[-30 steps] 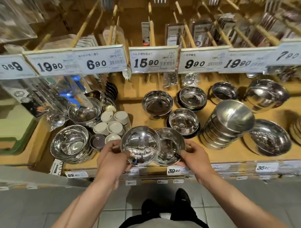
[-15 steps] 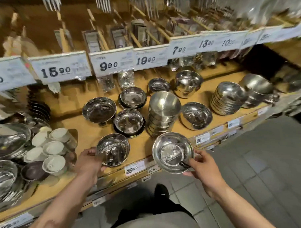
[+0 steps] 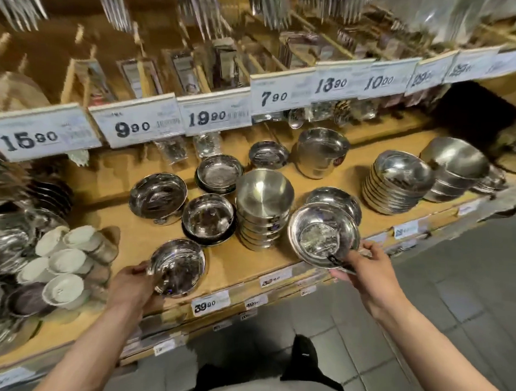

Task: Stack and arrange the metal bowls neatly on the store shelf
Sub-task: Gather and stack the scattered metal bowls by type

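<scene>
Holding a tilted shallow bowl (image 3: 324, 234) pinched at its near rim, our right hand (image 3: 363, 264) sits just in front of the matching bowl (image 3: 334, 200) behind; our left hand (image 3: 131, 283) grips a small bowl (image 3: 177, 267) on the shelf (image 3: 241, 263)

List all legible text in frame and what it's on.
"15 90": tag on upper rail, far left
"9 90": next tag
"19 90": third tag
"7 90": fourth tag
"13 90": fifth tag
"10 00": sixth tag
"39 90": label on shelf's front edge
Far-right rail tags, other edge labels, small print, barcodes: too blurred.
</scene>
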The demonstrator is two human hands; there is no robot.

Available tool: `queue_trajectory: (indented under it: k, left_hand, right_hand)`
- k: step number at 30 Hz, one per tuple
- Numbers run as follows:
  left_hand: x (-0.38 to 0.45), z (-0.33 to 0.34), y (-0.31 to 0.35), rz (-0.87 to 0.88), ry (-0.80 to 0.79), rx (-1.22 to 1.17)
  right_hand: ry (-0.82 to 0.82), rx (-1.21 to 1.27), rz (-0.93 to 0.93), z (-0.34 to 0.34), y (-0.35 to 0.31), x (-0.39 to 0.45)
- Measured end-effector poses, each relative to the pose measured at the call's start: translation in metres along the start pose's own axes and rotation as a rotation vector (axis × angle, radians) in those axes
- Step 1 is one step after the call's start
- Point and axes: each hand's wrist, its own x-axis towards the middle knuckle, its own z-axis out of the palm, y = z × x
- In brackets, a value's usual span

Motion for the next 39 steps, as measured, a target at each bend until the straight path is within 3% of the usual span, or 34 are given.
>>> queue_trajectory:
  k: [5, 8, 10, 17, 24, 33, 39]
  left_hand:
    - [-0.025, 0.01, 0.005, 0.083, 0.225, 0.08]
    - [-0.051, 0.025, 0.015, 0.168, 0.359, 0.007]
    - [-0.067, 0.039, 0.024, 0.189, 0.368, -0.063]
    - [-0.119, 0.092, 0.035, 0.258, 0.131, -0.24]
    - [-0.155, 0.119, 0.042, 0.254, 0.055, -0.3]
    - [-0.182, 0.19, 0.063, 0.14, -0.231, -0.217]
    - [-0.181, 0.247, 0.088, 0.112, -0.334, -0.222]
  right_hand:
    - [-0.123, -0.032, 0.034, -0.011, -0.017, 0.029]
    - [-0.216, -0.055, 0.044, -0.021, -0.031, 0.045]
    - [-0.286, -0.094, 0.05, -0.027, -0.042, 0.055]
    - [-0.426, -0.13, 0.156, -0.04, -0.07, 0.082]
    - [-0.507, -0.162, 0.235, -0.058, -0.084, 0.1]
    - [-0.42, -0.052, 0.281, -0.101, -0.1, 0.114]
    - [-0.345, -0.11, 0.265, -0.135, -0.102, 0.116]
